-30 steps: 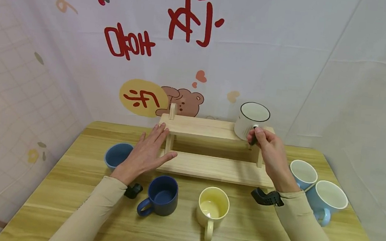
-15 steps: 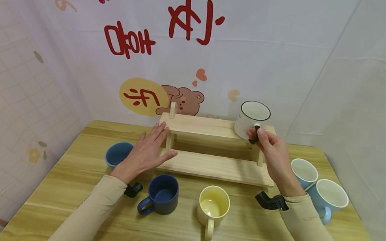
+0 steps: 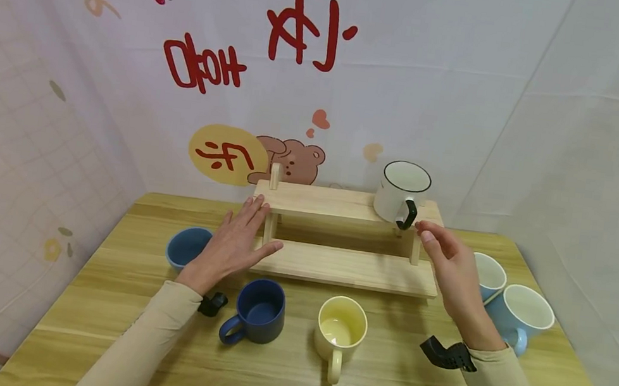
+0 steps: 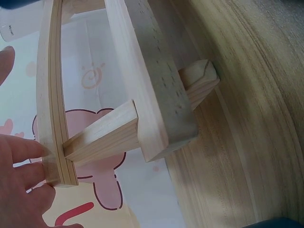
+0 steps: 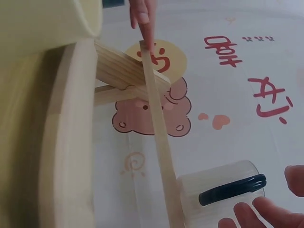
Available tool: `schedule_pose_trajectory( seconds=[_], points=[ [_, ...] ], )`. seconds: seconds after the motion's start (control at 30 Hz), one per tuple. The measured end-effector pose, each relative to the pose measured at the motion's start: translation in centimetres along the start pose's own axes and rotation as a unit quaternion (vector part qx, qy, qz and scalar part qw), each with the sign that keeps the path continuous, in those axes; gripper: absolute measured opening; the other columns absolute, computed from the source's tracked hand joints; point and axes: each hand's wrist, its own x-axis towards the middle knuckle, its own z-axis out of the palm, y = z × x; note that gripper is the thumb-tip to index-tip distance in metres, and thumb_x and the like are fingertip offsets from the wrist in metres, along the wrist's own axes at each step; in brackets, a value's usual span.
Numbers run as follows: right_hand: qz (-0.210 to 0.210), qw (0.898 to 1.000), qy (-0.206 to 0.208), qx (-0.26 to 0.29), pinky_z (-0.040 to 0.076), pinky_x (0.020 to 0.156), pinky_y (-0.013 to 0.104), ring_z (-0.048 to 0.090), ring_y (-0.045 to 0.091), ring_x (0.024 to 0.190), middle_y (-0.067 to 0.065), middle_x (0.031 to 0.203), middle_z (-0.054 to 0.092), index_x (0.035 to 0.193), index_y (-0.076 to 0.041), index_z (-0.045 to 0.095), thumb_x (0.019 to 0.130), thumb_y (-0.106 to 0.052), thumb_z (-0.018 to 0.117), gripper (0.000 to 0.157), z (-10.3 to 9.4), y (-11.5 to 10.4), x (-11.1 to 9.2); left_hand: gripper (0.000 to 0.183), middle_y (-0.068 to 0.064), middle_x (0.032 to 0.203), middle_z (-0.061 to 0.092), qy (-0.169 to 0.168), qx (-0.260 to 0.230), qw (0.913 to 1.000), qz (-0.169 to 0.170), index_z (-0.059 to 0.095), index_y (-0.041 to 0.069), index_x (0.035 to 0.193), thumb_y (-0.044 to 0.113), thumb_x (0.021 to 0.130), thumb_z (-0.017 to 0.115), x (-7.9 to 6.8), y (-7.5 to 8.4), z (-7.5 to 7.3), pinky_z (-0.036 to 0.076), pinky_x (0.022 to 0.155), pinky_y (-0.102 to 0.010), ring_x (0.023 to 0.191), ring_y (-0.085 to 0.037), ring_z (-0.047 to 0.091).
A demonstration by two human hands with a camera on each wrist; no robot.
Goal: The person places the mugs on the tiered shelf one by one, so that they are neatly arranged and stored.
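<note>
A white mug (image 3: 401, 194) with a black rim and black handle stands upright at the right end of the upper shelf of a small wooden rack (image 3: 320, 202). Just right of that handle is my right hand (image 3: 452, 266), its fingers loosely bent and holding nothing. In the right wrist view a gap shows between the fingertips (image 5: 244, 213) and thumb, beside the black handle (image 5: 232, 189). My left hand (image 3: 235, 245) lies with straight fingers against the left end of the upper shelf. The left wrist view shows its fingertips (image 4: 35, 152) touching the shelf's edge.
In front of the rack stand a dark blue mug (image 3: 261, 312) and a yellow mug (image 3: 341, 330). A blue cup (image 3: 186, 248) sits left, partly behind my left hand. Two light blue mugs (image 3: 522, 313) (image 3: 488, 274) stand at the right, near the table's edge.
My right hand has let go of the white mug's black handle and drawn back to the right and toward me. The mug stays on the upper shelf. My left hand has not moved.
</note>
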Motion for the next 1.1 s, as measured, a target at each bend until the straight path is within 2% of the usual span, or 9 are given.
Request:
schedule_pose_trajectory(
  seconds=[0.2,0.33,0.47,0.57,0.7,0.93,1.1],
  points=[
    [-0.025,0.996,-0.011,-0.079,0.042,0.094,0.007,0.054,-0.007,0.121,0.012,0.14,0.065,0.141,-0.006,0.062,0.11,-0.035,0.054,0.044,-0.4,0.3,-2.7,0.094,-0.012,0.173,0.012,-0.003,0.003,1.0,-0.002,0.023,0.005,0.165,0.068,0.1,0.051,0.1,0.0,-0.1,0.013,0.122,-0.066,0.16,-0.03,0.006],
    [-0.038,0.993,-0.035,-0.106,0.042,0.094,0.006,0.054,-0.01,0.118,0.01,0.137,0.067,0.139,-0.008,0.064,0.11,-0.029,0.054,0.037,-0.3,0.5,-4.4,0.094,-0.012,0.173,0.012,-0.003,0.002,1.0,-0.001,0.023,0.005,0.165,0.067,0.1,0.051,0.1,0.0,-0.1,0.014,0.122,-0.066,0.16,-0.03,0.006],
    [-0.041,0.99,-0.064,-0.118,0.046,0.092,0.011,0.057,-0.006,0.119,0.008,0.134,0.068,0.137,-0.012,0.066,0.11,-0.025,0.055,0.032,0.0,0.6,-6.1,0.094,-0.012,0.173,0.012,-0.002,0.002,1.0,-0.001,0.023,0.005,0.165,0.067,0.1,0.052,0.1,0.1,-0.1,0.015,0.122,-0.066,0.16,-0.03,0.006],
    [-0.036,0.987,-0.082,-0.13,0.051,0.091,0.018,0.061,0.003,0.118,0.005,0.131,0.07,0.136,-0.015,0.068,0.11,-0.024,0.055,0.03,0.2,0.6,-7.2,0.094,-0.012,0.173,0.012,-0.003,0.0,1.0,-0.003,0.023,0.006,0.165,0.067,0.1,0.052,0.1,0.0,0.0,0.014,0.122,-0.065,0.16,-0.03,0.006],
    [-0.029,0.984,-0.112,-0.133,0.054,0.092,0.027,0.063,0.013,0.12,0.002,0.13,0.07,0.134,-0.016,0.069,0.11,-0.023,0.054,0.029,0.4,0.8,-8.4,0.094,-0.012,0.173,0.012,-0.002,0.0,1.0,-0.003,0.023,0.006,0.165,0.067,0.1,0.052,0.2,-0.1,0.0,0.015,0.122,-0.066,0.16,-0.03,0.005],
    [-0.037,0.978,-0.165,-0.122,0.054,0.094,0.031,0.064,0.009,0.117,-0.011,0.122,0.072,0.125,-0.021,0.073,0.109,-0.022,0.055,0.024,0.5,2.4,-9.7,0.094,-0.013,0.173,0.013,0.002,0.001,1.0,0.0,0.025,0.005,0.164,0.066,0.099,0.053,0.2,-0.1,0.0,0.015,0.122,-0.066,0.159,-0.031,0.007],
    [-0.04,0.971,-0.214,-0.102,0.054,0.093,0.031,0.065,0.008,0.114,-0.013,0.118,0.073,0.121,-0.024,0.075,0.109,-0.02,0.055,0.024,0.8,3.5,-10.5,0.093,-0.013,0.173,0.013,0.0,0.001,1.0,-0.001,0.025,0.004,0.164,0.065,0.099,0.054,0.2,0.0,0.0,0.014,0.122,-0.066,0.159,-0.032,0.008]
  ],
)
